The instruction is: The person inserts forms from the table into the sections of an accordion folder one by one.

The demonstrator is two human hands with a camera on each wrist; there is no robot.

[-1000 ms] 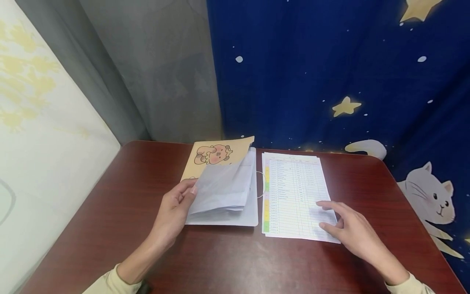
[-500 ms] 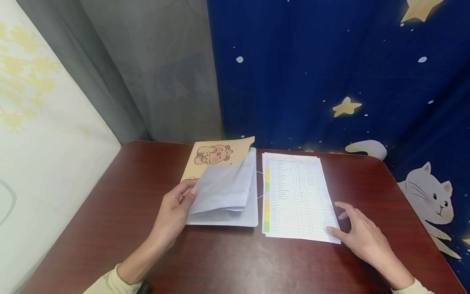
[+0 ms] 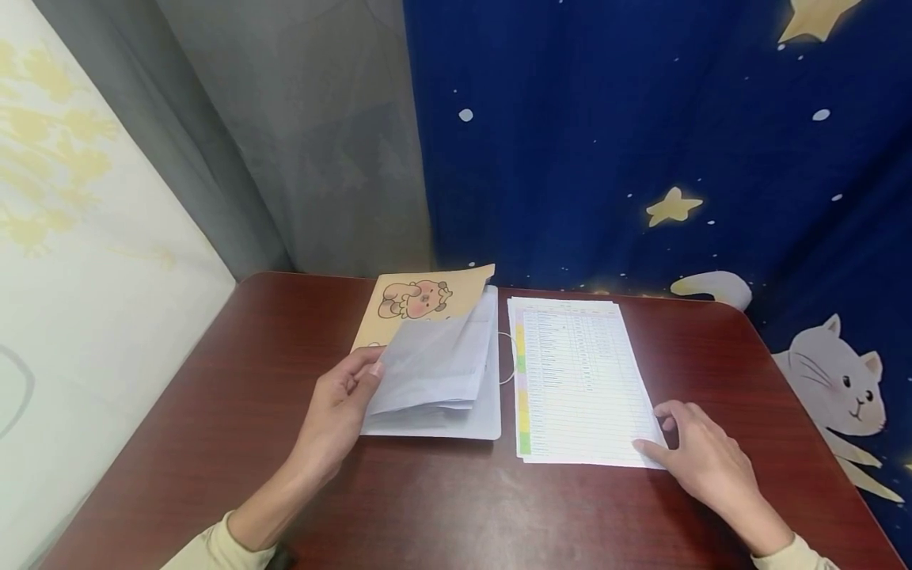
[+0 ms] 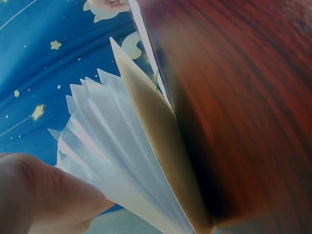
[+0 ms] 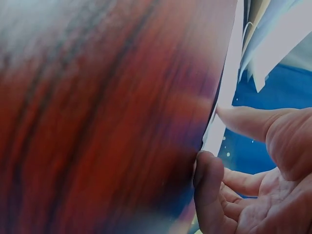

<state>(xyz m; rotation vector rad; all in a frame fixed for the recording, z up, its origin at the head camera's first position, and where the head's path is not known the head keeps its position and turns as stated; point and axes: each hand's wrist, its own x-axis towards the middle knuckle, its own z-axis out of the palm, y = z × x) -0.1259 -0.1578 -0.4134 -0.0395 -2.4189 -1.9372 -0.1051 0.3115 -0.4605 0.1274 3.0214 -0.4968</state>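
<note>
A ring-free display folder with a tan, cartoon-printed cover point(image 3: 399, 297) lies partly open on the table. My left hand point(image 3: 342, 412) pinches a fanned bunch of its translucent sleeves point(image 3: 431, 364) at their left edge, thumb on top. The left wrist view shows these sleeves point(image 4: 114, 141) spread apart above the cover. Right of the folder lies a stack of printed sheets point(image 3: 591, 388) with a colour-banded left column. My right hand point(image 3: 705, 451) pinches the stack's lower right edge, thumb on top, fingertips at the side. The right wrist view shows the thumb point(image 5: 248, 119) against the white paper edge.
A white elastic loop point(image 3: 509, 380) sticks out from the folder's right side beside the sheets. The dark red table point(image 3: 456, 514) ends at a blue star-patterned curtain point(image 3: 570, 158) and a grey curtain point(image 3: 342, 174). A pale wall hanging point(image 3: 107, 317) stands at left.
My right hand has drawn back from over the sheets to their right edge and taken hold there. The stack's lower part has shifted slightly right. The left hand stays on the sleeves.
</note>
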